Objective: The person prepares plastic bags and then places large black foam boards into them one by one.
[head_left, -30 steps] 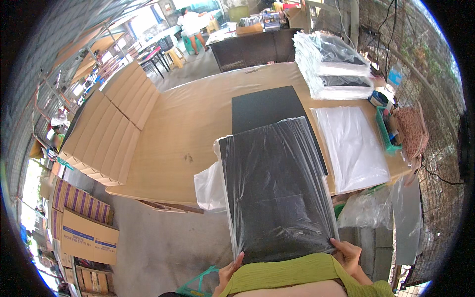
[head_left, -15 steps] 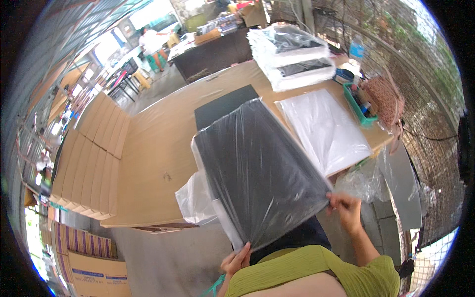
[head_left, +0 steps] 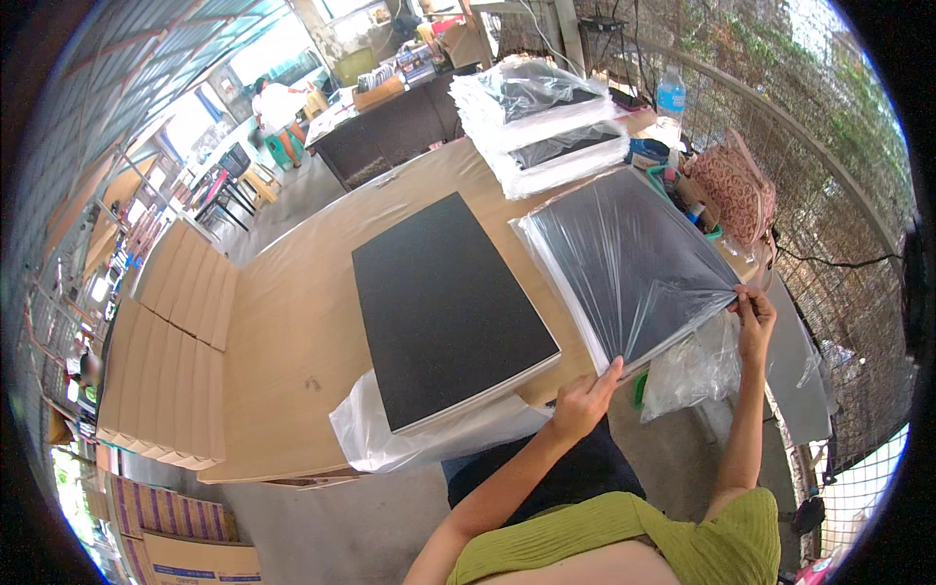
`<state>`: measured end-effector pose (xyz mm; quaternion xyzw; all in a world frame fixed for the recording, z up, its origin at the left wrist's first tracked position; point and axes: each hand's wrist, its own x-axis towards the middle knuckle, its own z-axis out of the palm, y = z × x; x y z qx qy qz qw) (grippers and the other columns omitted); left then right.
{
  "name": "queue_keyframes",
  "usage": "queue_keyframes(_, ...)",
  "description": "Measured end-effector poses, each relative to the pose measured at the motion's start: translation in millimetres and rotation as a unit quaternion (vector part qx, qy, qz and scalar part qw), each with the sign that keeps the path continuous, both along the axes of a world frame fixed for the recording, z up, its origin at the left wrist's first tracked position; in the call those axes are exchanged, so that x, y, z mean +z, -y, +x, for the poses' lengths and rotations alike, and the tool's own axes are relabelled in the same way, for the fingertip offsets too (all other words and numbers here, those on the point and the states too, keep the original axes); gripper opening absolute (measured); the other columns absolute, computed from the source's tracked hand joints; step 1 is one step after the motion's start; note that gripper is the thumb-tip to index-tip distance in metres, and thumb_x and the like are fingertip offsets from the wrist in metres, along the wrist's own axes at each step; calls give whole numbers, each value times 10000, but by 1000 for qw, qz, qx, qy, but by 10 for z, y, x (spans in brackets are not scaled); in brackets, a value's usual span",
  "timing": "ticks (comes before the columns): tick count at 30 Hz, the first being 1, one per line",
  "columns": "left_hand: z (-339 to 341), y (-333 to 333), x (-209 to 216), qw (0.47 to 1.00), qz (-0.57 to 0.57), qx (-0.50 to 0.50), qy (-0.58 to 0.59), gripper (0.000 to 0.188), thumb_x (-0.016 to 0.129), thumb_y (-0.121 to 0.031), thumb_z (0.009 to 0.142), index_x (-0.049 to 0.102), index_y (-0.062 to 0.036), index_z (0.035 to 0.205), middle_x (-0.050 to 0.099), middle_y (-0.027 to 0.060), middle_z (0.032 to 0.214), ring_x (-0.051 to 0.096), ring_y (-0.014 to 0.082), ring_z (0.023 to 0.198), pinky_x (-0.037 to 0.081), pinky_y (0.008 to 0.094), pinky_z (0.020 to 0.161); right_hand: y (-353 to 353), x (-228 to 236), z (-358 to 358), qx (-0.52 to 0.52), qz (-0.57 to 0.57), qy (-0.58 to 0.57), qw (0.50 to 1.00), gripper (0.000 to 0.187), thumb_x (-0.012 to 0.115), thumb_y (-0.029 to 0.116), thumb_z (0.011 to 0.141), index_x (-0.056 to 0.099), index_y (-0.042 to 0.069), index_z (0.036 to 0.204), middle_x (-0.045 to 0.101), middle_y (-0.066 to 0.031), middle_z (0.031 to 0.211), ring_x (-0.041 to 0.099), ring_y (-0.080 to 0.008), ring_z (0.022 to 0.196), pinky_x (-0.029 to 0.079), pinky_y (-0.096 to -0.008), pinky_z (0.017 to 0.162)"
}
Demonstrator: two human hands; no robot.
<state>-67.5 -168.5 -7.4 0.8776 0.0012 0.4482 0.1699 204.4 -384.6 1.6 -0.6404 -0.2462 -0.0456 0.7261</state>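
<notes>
Both hands grip the near corners of a dark flat sheet in a transparent plastic sleeve (head_left: pixel 639 263). My left hand (head_left: pixel 583 402) pinches its near-left corner, and my right hand (head_left: pixel 754 320) closes on the near-right one. Creases fan out through the plastic from both grips. The sleeved sheet lies over the spot of the white plastic-wrapped sheets, now mostly hidden. To the left, a black rectangular board (head_left: pixel 453 312) with pale edges rests on the table, apart from my hands. White translucent plastic (head_left: pixel 366 434) sticks out beneath its near end.
Folded brown cartons (head_left: pixel 161 380) stand in rows along the left of the brown table (head_left: pixel 283 341). White-wrapped stacks (head_left: pixel 546 127) sit at the back, near a water bottle (head_left: pixel 670 96), a green basket (head_left: pixel 717 232) and a patterned bag (head_left: pixel 736 190). Another person (head_left: pixel 280 112) stands far off.
My hands have carried the sleeved sheet rightward, off the black board and onto the white wrapped sheets. The black board now shows fully. Both hands keep their corners.
</notes>
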Motion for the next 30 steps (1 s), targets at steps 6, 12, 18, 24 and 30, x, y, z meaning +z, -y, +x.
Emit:
queue_keyframes(6,238,-224,-202,995,21,83,-56,344,702,-168,777,675,-168,1120,543,23,593,552,206,505,450,343,471,-313,-319,222,14,-36,-32,999,148,556,14,906,663,-38,994,634,-51,829,585,-113,672,512,-256,626)
queue_keyframes(12,201,-147,-208,978,46,133,-153,221,693,-262,801,712,-234,1020,564,5,722,576,226,665,445,370,547,-421,-287,273,-60,-286,-35,956,161,622,25,822,711,31,956,655,-85,717,614,-150,651,507,-302,622)
queue_keyframes(18,195,-61,-265,986,0,81,-149,280,687,-262,821,690,-174,1088,584,126,1111,577,322,937,472,402,746,-321,-203,228,-168,-400,25,901,255,662,97,784,719,127,1031,673,-163,758,656,-264,731,508,-361,688)
queue_keyframes(24,242,-106,-412,989,-48,30,-135,236,638,-148,851,666,-58,1067,612,127,1158,603,349,1011,503,413,843,-507,-203,102,-182,-343,-76,919,256,694,127,789,691,28,1025,639,-169,673,630,-232,546,515,-351,593)
queue_keyframes(30,133,-130,-433,992,-42,12,-122,193,631,-76,844,666,-1,1018,648,108,1098,607,337,1055,505,420,876,-560,-402,-97,-232,-238,-128,934,152,712,76,770,664,-24,873,623,-86,653,583,-137,519,467,-277,499)
